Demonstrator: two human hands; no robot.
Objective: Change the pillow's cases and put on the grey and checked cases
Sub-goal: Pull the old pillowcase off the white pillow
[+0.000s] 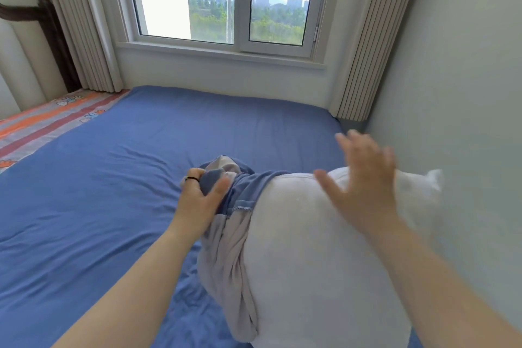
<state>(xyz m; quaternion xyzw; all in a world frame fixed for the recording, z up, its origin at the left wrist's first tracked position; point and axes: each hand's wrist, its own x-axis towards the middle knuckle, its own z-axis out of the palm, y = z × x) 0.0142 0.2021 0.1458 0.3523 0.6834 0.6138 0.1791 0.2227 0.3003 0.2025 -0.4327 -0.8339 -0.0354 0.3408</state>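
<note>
A bare white pillow (310,248) fills the lower right of the frame, lying on the bed with its far corner up against the wall at the right. Most of it is uncovered; a blue and grey pillowcase (234,223) is bunched along its left side, from the middle of the frame down toward the bottom edge, the grey part hanging in folds and the blue part gathered at the top with a stitched hem showing.

The left hand (197,200), at the centre of the frame, is closed on the gathered blue end of the case, its fingers (195,178) curled round a wad of cloth and the thumb pressed against it. A dark band sits on one finger.

The right hand (364,181), in the right middle, is spread wide with the fingers (350,141) apart, holding nothing; it is blurred, so whether the palm touches the pillow cannot be told.

The blue sheet (127,178) covers the bed and is creased around the pillow. At the far left edge lies a striped cloth (48,116) in orange, red and grey with small printed marks too small to read. Beyond the bed a window (226,0) stands at the top centre, with pleated pale curtains (372,37) on both sides and a dark wooden headboard (48,22) at upper left.
</note>
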